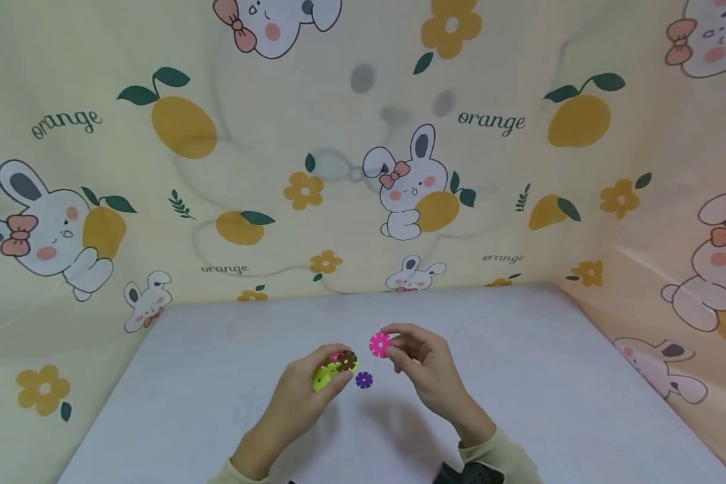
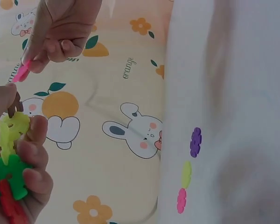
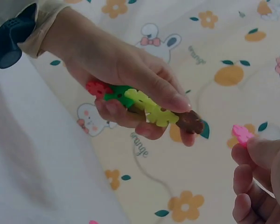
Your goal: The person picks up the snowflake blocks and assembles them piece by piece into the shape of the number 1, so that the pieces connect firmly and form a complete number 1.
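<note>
My left hand (image 1: 299, 390) grips a chain of toothed plastic snowflake discs. In the right wrist view the chain runs from a red disc (image 3: 98, 88) through a green disc (image 3: 117, 95) and yellow-green discs (image 3: 161, 115) to a brown disc (image 3: 191, 122) at the fingertips. Between thumb and fingertips, my right hand (image 1: 426, 370) pinches a pink snowflake disc (image 1: 380, 345), apart from the chain. On the table, a purple disc (image 2: 196, 142), a loose yellow-green disc (image 2: 186, 174) and another pink disc (image 2: 181, 200) lie in a row; the left hand partly covers these in the head view.
A white tabletop (image 1: 206, 417) spreads under both hands. Behind it and at the sides hangs a cream cloth (image 1: 314, 101) printed with rabbits, oranges and flowers. A dark strap-like device (image 3: 14, 39) sits at a wrist beside the sleeve.
</note>
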{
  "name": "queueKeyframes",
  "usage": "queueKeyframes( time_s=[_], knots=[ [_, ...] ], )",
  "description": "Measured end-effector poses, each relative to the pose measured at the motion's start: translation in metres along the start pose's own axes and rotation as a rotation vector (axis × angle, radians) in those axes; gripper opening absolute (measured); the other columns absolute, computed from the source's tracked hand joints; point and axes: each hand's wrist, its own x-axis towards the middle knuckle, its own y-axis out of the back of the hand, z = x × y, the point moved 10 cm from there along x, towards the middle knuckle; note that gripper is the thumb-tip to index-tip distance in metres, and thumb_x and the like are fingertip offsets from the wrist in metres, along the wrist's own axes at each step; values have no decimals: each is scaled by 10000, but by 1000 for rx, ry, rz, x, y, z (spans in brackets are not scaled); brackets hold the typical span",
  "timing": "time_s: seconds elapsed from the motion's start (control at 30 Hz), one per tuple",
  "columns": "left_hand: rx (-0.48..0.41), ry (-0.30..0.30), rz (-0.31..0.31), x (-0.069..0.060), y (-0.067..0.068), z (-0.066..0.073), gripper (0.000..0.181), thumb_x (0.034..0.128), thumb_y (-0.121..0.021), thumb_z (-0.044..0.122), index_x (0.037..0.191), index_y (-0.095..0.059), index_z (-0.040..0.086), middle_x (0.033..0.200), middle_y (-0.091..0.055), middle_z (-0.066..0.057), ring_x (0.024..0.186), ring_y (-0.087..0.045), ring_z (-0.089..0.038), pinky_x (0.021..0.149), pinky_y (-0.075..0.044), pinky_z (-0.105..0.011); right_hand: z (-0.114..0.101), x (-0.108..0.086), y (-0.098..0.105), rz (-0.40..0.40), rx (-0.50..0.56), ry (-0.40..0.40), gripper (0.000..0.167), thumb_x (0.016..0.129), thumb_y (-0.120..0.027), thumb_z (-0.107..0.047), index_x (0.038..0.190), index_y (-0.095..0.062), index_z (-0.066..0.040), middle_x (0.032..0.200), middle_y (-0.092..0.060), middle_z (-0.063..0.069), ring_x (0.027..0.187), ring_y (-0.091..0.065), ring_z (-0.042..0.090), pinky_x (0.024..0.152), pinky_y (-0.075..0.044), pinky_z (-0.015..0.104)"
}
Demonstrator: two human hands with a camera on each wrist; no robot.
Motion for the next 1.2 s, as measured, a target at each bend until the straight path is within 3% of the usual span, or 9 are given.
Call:
queueKeyframes(
  time_s=[0.2,0.43,0.87,1.2],
  knots=[
    [-4,2,-28,-1,-3,5,348,953,-691,395,1260,-666,233,1127,-753,16,828,-627,-28,687,-533,-184,-13,-2,-3,2,-48,70,240,974,-627,-12,1205,-693,-6,974,-730,163,655,-589,90,629,-526,253],
    [8,-15,-28,-1,-2,10,358,949,-702,383,1269,-664,228,1109,-755,31,763,-585,-18,637,-522,-182,-16,-3,-8,-15,-93,73,259,982,-610,-8,1225,-696,-35,1038,-737,147,666,-588,89,639,-497,243],
    [17,-29,-46,-4,-4,13,380,952,-682,435,1256,-675,207,1078,-765,7,736,-586,-7,625,-517,-179,-17,-9,-14,-18,-195,113,380,924,-617,104,1217,-722,-113,917,-702,24,695,-584,62,633,-529,240],
    [31,-61,-43,-3,-4,13,389,954,-678,441,1259,-692,200,1089,-763,30,763,-589,-12,663,-518,-181,-21,-9,-14,-5,-229,163,322,929,-663,43,1204,-719,-115,941,-726,16,686,-584,44,626,-536,231]
  ],
)
